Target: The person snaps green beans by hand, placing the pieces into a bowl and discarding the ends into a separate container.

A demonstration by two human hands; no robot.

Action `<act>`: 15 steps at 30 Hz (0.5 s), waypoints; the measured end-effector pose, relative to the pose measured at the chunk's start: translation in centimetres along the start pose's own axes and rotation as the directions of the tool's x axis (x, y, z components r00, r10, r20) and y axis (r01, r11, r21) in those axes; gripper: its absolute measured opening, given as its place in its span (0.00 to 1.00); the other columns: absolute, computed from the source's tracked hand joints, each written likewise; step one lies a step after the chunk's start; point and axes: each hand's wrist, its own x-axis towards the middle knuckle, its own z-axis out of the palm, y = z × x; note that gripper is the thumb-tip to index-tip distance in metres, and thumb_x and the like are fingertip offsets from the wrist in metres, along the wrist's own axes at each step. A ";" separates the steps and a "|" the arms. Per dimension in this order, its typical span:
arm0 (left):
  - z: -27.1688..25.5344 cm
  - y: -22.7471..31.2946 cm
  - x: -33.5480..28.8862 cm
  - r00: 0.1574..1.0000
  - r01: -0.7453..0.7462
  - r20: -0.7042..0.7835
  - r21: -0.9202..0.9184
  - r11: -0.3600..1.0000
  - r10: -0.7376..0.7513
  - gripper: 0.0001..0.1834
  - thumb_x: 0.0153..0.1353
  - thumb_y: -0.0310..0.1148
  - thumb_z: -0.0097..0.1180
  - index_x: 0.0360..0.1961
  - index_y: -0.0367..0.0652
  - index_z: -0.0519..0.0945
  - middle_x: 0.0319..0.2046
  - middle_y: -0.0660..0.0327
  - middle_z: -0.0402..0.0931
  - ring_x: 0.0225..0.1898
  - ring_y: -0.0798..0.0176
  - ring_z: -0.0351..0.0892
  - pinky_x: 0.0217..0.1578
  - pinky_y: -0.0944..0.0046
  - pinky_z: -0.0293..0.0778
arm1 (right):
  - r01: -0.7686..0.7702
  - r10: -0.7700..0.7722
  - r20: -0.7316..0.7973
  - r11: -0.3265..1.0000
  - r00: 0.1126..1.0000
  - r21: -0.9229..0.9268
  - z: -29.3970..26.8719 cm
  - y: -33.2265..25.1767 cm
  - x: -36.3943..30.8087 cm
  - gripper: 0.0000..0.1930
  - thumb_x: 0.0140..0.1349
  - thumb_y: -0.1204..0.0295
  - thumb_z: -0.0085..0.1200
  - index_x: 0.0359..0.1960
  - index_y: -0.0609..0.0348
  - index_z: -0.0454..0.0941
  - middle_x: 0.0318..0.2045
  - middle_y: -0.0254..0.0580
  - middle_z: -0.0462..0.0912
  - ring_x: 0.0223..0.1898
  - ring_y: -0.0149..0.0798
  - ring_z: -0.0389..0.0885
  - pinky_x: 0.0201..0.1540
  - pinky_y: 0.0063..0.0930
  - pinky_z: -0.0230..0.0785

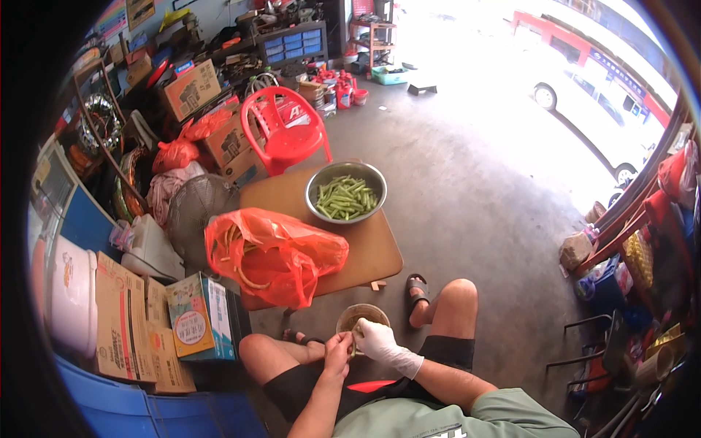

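My bare left hand (336,353) and my white-gloved right hand (375,341) meet in front of me, fingers closed in a pinch. Between them shows a bit of a thin green bean (354,351), mostly hidden by the fingers. Just below the hands, between my knees, stands a round tub (345,317); its contents are hard to make out. On the low brown table (372,252) ahead, a steel bowl (310,202) holds many short green bean pieces (346,197). Nearer lies an open red plastic bag (307,255) with long, curved brownish stalks (252,281) inside.
A red plastic chair (285,139) stands beyond the table. Left are a fan (197,212), cardboard boxes (124,321) and a white bin (71,299). Clutter lines the right wall, including a rock-like lump (576,250). A white car (584,95) is outside the bright doorway.
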 end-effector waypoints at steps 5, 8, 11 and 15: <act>-1.2 1.3 0.2 0.987 -0.124 -0.123 -0.129 0.984 0.108 0.06 0.68 0.35 0.54 0.38 0.45 0.78 0.26 0.70 0.74 0.20 0.79 0.66 0.16 0.78 0.58 | -0.018 0.012 0.094 0.998 0.996 0.057 -0.5 0.4 -0.8 0.08 0.58 0.63 0.58 0.35 0.52 0.78 0.27 0.51 0.83 0.33 0.56 0.83 0.37 0.45 0.75; -1.6 3.0 -0.4 0.970 -0.217 -0.146 -0.152 0.964 0.196 0.07 0.69 0.34 0.52 0.41 0.44 0.77 0.29 0.68 0.76 0.22 0.79 0.67 0.17 0.79 0.60 | -0.087 0.082 0.047 0.990 0.996 0.113 0.0 2.6 -0.6 0.10 0.58 0.64 0.58 0.36 0.53 0.78 0.29 0.53 0.83 0.35 0.56 0.83 0.39 0.46 0.75; -1.8 4.3 -1.4 0.955 -0.285 -0.125 -0.116 0.952 0.270 0.07 0.70 0.32 0.51 0.44 0.43 0.77 0.32 0.66 0.78 0.24 0.80 0.69 0.20 0.80 0.62 | -0.034 0.039 -0.078 0.998 0.996 0.062 1.3 4.1 0.8 0.11 0.57 0.64 0.58 0.38 0.55 0.77 0.30 0.55 0.83 0.36 0.57 0.83 0.40 0.47 0.75; -1.0 5.6 -2.2 0.944 -0.327 -0.077 -0.090 0.941 0.321 0.08 0.69 0.30 0.51 0.46 0.42 0.77 0.37 0.64 0.80 0.27 0.79 0.73 0.26 0.80 0.67 | 0.091 -0.091 -0.069 0.996 0.993 -0.008 1.9 4.7 2.5 0.09 0.51 0.72 0.56 0.36 0.55 0.78 0.31 0.47 0.79 0.32 0.52 0.79 0.33 0.45 0.74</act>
